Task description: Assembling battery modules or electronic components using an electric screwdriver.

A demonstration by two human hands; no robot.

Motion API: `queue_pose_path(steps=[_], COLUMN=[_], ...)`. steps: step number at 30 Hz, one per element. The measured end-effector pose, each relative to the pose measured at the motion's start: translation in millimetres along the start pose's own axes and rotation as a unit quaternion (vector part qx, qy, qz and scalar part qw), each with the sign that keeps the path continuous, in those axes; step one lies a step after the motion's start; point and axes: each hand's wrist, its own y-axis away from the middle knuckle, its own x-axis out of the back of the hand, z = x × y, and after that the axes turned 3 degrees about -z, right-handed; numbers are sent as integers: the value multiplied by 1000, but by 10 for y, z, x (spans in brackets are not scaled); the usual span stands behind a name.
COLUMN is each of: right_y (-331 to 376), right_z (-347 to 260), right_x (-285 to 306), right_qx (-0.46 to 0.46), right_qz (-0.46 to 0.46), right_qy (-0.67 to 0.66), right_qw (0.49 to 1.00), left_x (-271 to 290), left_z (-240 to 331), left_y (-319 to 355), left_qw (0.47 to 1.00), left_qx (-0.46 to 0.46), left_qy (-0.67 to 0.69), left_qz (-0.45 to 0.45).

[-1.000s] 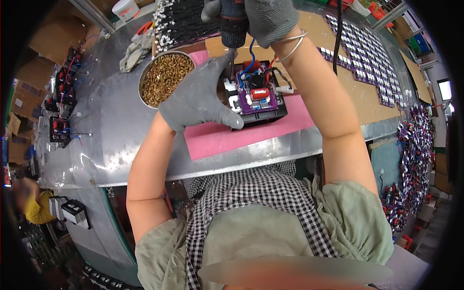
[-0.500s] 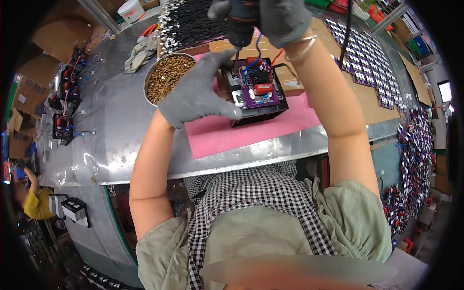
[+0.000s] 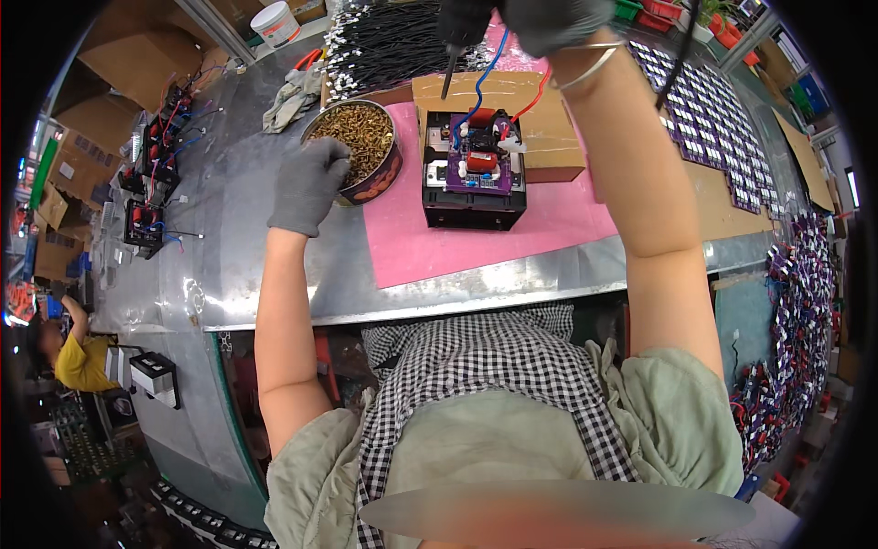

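Observation:
My gloved left hand (image 3: 309, 186) is at the left rim of a round tin (image 3: 382, 174) full of small brass-coloured screws (image 3: 357, 133). Its fingers are bent together by the screws; whatever they pinch is hidden. At the top edge my gloved right hand (image 3: 558, 23) grips a dark power screwdriver (image 3: 465, 23), whose bit (image 3: 450, 73) points down. Below the bit and apart from it, a black housing (image 3: 474, 218) stands upright, holding a purple circuit board (image 3: 496, 183). From the board a blue wire (image 3: 482, 87) and a red wire (image 3: 532, 105) rise toward my right hand.
Pink foam sheet (image 3: 412, 256) lies under the housing, with a cardboard box (image 3: 553, 146) behind it. Black cables (image 3: 393, 46) are heaped at the back. Rows of boards (image 3: 713, 128) lie right; wired units (image 3: 146, 224) stand left. Another person (image 3: 82, 361) is far left.
My left hand has left the housing and moved left to the screw tin. The screwdriver has lifted off the housing, in my right hand. The view has shifted slightly.

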Motion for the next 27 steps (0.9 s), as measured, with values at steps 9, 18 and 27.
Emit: queue_pose_path(steps=[9, 18, 27], right_y=[316, 418, 609], right_z=[-65, -2, -208], right_x=[-168, -176, -313], right_qx=[69, 102, 65], right_qz=[-191, -140, -25], right_qy=[-402, -252, -43], right_qw=[893, 952, 997], left_x=[-18, -70, -138], left_z=[630, 1108, 1093], left_y=[239, 472, 437], left_qw=[825, 661, 643], left_qx=[40, -5, -25], left_qy=[549, 741, 754], left_qz=[128, 117, 131])
